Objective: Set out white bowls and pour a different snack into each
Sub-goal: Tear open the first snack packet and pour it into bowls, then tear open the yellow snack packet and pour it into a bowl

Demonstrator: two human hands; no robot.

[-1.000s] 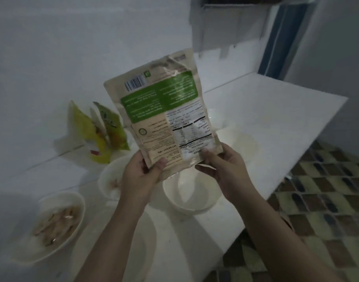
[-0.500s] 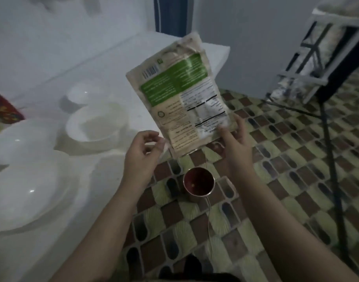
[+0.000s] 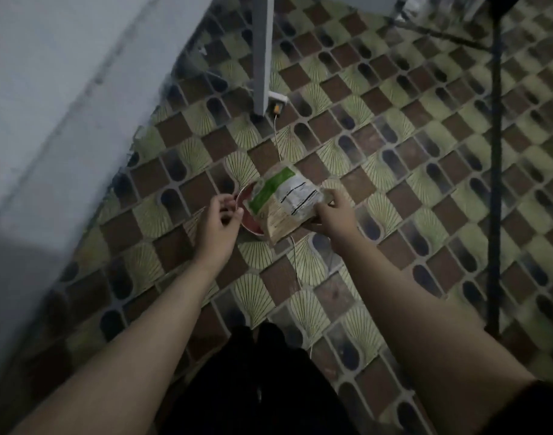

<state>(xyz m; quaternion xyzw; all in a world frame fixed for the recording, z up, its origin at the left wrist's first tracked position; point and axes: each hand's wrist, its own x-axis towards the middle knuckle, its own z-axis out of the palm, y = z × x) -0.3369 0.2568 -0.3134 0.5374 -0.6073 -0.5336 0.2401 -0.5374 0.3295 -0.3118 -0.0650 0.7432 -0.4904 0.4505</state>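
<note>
Now, in the head view, my right hand [image 3: 330,215] is pinching the snack packet [image 3: 284,204] mid-frame, its long axis tilting up-left over a red container [image 3: 250,222]; my left hand [image 3: 220,219], fingers loosely curled, is hovering empty just left.

The view is dim and bluish, with no lamp or window in sight. The patterned floor tiles [image 3: 394,146] show dull reflected sheen in patches. The bottom edge and lower left corner sink into near-black shadow. Everything is slightly soft and grainy; the pale wall [image 3: 49,89] at left is smeared by blur. Straight lines bend toward the edges from the wide lens.
</note>
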